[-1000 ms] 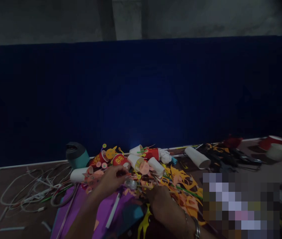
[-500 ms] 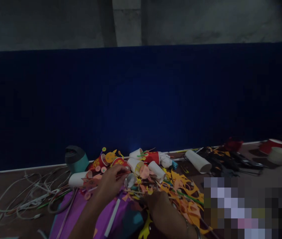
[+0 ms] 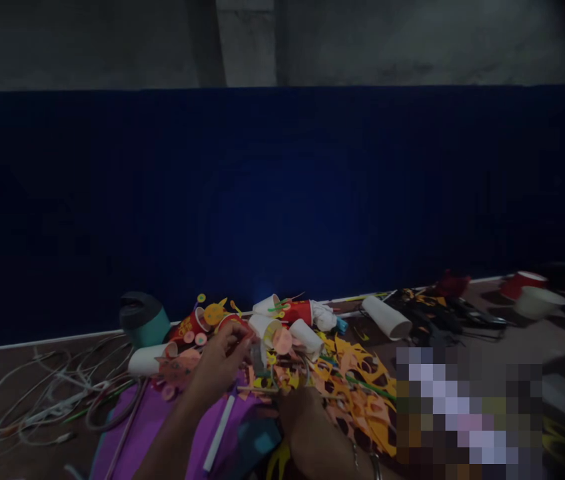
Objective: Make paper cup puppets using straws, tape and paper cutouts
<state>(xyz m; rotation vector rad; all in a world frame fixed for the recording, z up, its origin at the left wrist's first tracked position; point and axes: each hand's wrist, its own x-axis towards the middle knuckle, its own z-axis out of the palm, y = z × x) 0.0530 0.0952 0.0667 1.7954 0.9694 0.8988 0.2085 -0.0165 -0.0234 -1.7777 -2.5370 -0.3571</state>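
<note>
My left hand reaches in over the craft pile, its thumb and fingers pinched together. From its fingertips hangs a greyish see-through strip that looks like clear tape. My right hand, with a bracelet at the wrist, is curled low in the pile. A thin ring, seemingly a tape roll, shows just above its fingers, which are mostly hidden. By the right fingers lies a thin stick. Beyond the hands are white paper cups, a red cup and a pink paper disc.
Purple sheets carry a white stick. Tangled cables and a teal container are left. Orange paper cutouts, a white cup, black tools and a bowl are right. A blue wall stands behind.
The view has shifted slightly right. The clear round thing by my left fingers now appears as a strip, and a ring shows above my right hand, which has turned a little.
</note>
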